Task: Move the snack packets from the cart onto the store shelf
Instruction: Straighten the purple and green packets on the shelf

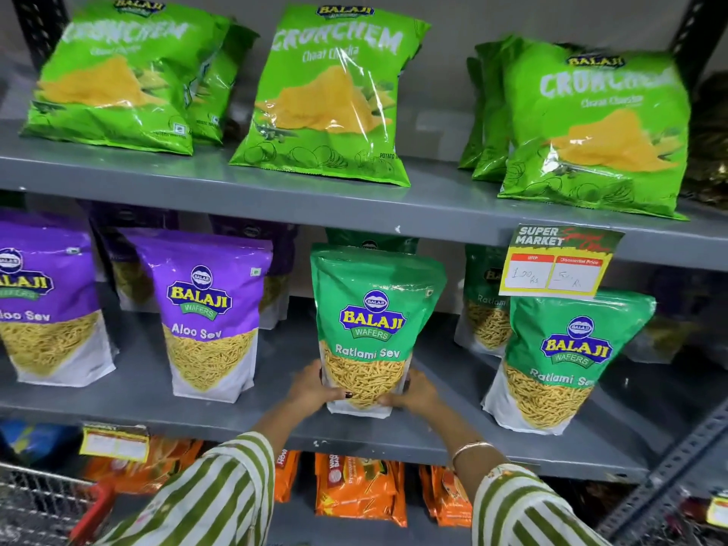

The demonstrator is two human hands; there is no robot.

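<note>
Green Ratlami Sev pouch (374,329) stands upright on the middle shelf (244,423), near its front edge, approx midway btwn the purple Aloo Sev pouch (210,317) and a second green pouch (559,360) toward the right end. Left hand (315,384) and right hand (413,390) both grasp it low down, one per side, fingers wrapped on the clear lower panel, thumbs at the front. Base looks to be touching the shelf, tho can't tell for sure.

Handling, my read: stand-up film pouch, soft walls, light to moderate wt, glossy so a bit slippery. Contents are brittle, so no squeezing. Best hold is low on both side seams, as now; the gusset base should keep it standing once let go. Cart (43,502) sits bottom left, below the shelf edge.
</note>
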